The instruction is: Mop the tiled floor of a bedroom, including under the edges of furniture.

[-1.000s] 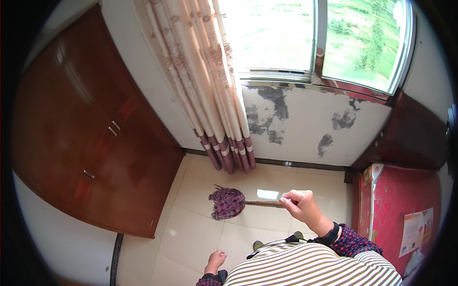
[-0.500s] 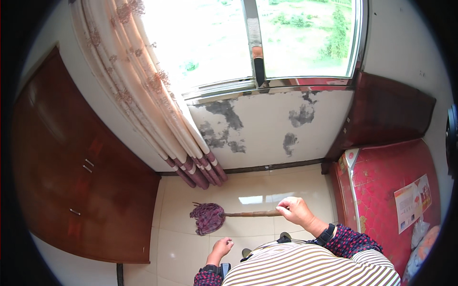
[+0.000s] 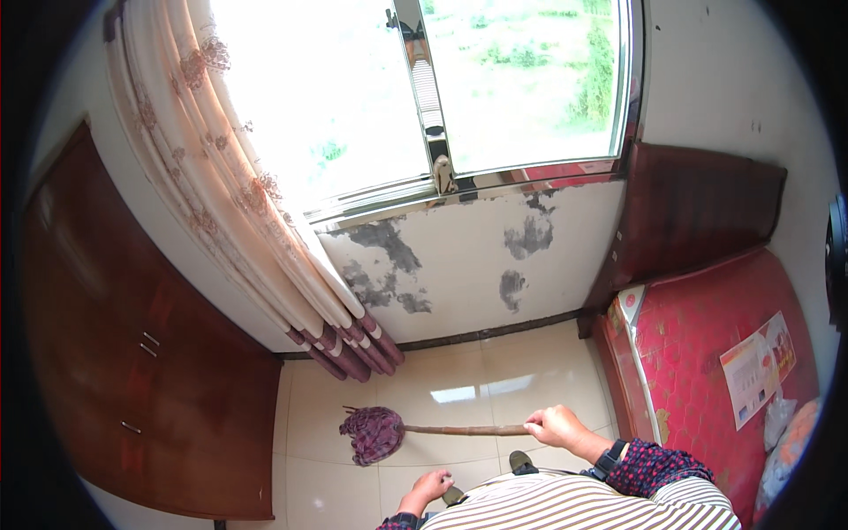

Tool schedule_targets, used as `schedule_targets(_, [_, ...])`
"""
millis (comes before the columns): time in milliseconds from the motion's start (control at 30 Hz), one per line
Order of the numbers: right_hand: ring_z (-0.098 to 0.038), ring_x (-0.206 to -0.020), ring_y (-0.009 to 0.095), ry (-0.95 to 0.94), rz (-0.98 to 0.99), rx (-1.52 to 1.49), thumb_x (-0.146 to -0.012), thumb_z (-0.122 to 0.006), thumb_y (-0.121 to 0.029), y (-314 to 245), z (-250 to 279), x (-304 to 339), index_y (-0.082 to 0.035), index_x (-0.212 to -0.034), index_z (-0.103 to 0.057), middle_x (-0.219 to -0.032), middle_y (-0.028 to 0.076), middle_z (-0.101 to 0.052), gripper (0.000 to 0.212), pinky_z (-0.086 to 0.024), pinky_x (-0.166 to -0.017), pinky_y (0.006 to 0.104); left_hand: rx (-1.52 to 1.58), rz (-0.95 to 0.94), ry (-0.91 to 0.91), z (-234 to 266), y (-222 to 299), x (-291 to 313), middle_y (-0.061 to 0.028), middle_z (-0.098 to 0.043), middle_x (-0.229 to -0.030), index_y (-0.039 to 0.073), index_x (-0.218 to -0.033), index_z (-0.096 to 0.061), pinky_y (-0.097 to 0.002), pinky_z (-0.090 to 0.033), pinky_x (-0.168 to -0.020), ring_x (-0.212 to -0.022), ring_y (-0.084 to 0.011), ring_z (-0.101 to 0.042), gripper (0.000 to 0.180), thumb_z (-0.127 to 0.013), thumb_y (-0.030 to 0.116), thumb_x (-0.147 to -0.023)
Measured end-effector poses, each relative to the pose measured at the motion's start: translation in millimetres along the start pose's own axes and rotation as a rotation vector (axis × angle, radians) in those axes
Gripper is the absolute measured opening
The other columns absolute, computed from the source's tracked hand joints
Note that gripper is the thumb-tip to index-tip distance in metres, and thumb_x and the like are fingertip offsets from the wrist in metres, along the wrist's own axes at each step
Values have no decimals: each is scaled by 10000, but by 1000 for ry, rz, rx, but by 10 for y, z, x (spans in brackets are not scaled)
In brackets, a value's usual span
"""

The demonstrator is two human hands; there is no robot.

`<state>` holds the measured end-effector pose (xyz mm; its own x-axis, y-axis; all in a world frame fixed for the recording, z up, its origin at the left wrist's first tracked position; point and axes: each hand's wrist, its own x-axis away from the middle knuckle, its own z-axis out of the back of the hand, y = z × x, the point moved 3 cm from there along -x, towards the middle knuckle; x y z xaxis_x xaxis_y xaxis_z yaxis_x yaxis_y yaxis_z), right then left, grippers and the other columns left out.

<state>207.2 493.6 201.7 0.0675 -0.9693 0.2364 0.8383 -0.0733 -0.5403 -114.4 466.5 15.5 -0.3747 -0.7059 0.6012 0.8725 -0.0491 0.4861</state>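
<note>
A mop with a wooden pole lies across the lower middle of the view, its purple-and-grey cloth head resting on the tiles to the left. My right hand is closed round the right end of the pole, in front of the bed's side. Low in the view, near my striped top, my left hand hangs with curled fingers. Nothing shows in it, and it is apart from the mop. My shoes stand on the floor behind the pole.
A brown wardrobe fills the left side. Beside it a long patterned curtain hangs down to the floor near the window. At right stands a bed with a red mattress, a dark headboard and plastic bags.
My view has tilted, so the room sits lower and further left in the picture. My right hand still grips the pole; the mop head remains on the tiles.
</note>
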Motion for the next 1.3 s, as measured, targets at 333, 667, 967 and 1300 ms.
schedule_targets(333, [-638,-772,305,-175,21,92,-802,-555,-373,190,-34,64,-159,-993,-679,-834,114,-667,312,-511,-726,398,123,-139,109,-532,-398,-63,-157,-622,-908,57,-1043,-608,-406,-458,-734,-776,-353,-559,320,-511,295,-852])
schedule_targets(667, [-577,-599,115,-744,-453,-462,-822,-548,-166,211,-153,83,-119,-1252,-498,-838,44,-634,435,-465,-497,245,216,-232,313,52,845,-553,-145,-471,-1243,174,-1303,-419,-403,-423,-921,-1128,-327,-474,609,-649,337,-764])
schedule_targets(967, [-452,-558,54,-1030,-651,-684,-855,-540,-137,54,-43,11,-90,-1332,-345,-738,-37,-496,517,-378,-493,197,-74,-201,79,-11,1221,-968,-85,-513,-1157,232,-1259,-464,-486,-370,-900,-1138,-284,-448,542,-654,253,-751])
schedule_targets(1300, [-433,-574,50,-1009,-725,-669,-856,-543,-112,545,378,221,-73,-1208,-449,-692,-35,-467,367,-331,-464,192,-17,-361,-156,-426,1781,-1234,-81,-571,-1036,260,-1196,-512,-513,-384,-823,-1039,-291,-526,517,-687,330,-715])
